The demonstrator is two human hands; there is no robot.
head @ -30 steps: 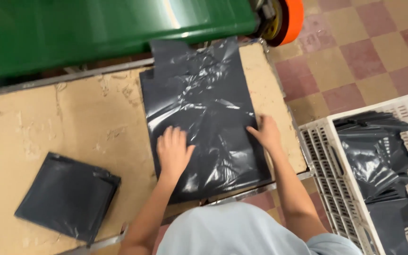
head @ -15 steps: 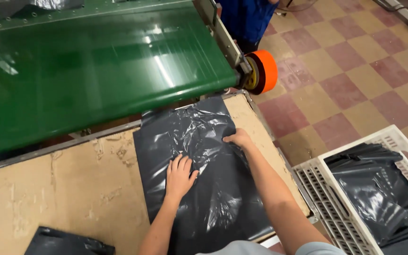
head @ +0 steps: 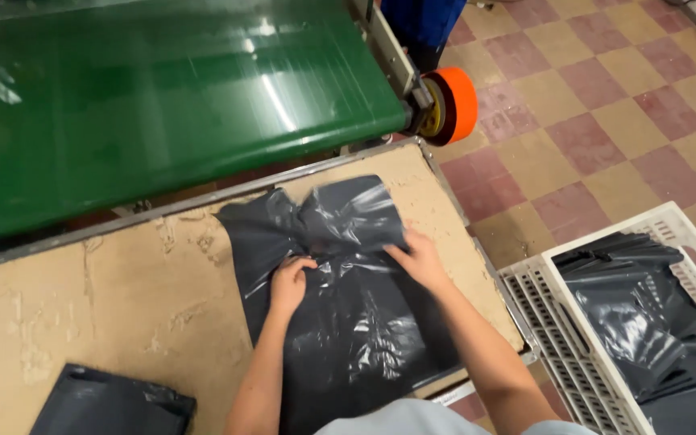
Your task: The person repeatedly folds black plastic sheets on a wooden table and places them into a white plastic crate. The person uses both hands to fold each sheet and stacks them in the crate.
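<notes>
Hands meet on a crinkled, glossy black plastic bag (head: 348,314) lying flat on the worn brown cardboard-topped table (head: 106,290). The left hand (head: 287,283) curls shut, pinching a fold; the right hand (head: 419,259) lies open, pressing film down. Folding seems underway; finishing calls for a firm crease.

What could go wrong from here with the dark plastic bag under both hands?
The dark plastic bag is wrinkled and bunched near its top, so pressing with the left hand and right hand might set creases in crooked. Its near end hangs over the edge of the worn table, and the slick film could slide off. Its top corner lies close to the green conveyor belt and might catch there.
</notes>
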